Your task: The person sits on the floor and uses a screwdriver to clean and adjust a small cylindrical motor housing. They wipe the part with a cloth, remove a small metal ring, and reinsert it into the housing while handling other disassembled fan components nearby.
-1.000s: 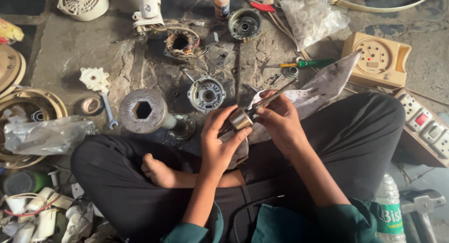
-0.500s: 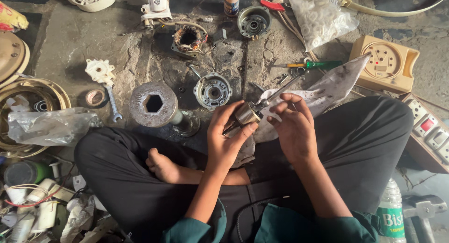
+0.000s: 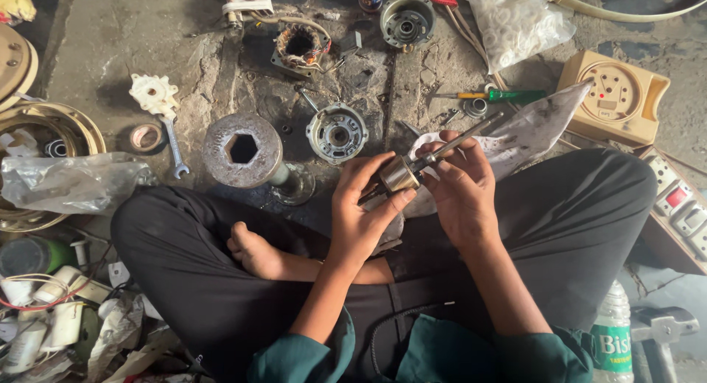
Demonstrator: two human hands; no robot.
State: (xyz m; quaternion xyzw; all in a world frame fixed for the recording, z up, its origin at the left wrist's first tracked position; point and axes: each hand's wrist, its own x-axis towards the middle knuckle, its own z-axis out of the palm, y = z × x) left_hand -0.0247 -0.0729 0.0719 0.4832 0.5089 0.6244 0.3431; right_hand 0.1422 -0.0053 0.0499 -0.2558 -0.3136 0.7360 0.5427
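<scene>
I sit cross-legged on a stone floor. My left hand (image 3: 361, 206) grips a small motor rotor (image 3: 400, 174) by its brass-coloured body. Its steel shaft (image 3: 464, 138) points up and to the right. My right hand (image 3: 458, 184) closes around the shaft just beside the rotor body, fingers pinched on it. Both hands hover above my lap, over a crumpled grey plastic sheet (image 3: 530, 129).
On the floor ahead lie a round metal end cover (image 3: 337, 132), a heavy hex-holed steel block (image 3: 243, 149), a wound stator (image 3: 298, 46), another housing (image 3: 406, 18), a spanner (image 3: 175, 149), a green-handled screwdriver (image 3: 501, 96). A beige dial box (image 3: 615, 96) and a switchboard (image 3: 681, 206) sit right; a bottle (image 3: 611, 339) stands lower right.
The view has shifted slightly and the hands with the rotor sit a little lower and further right. My right fingers have slid along the shaft towards the rotor body.
</scene>
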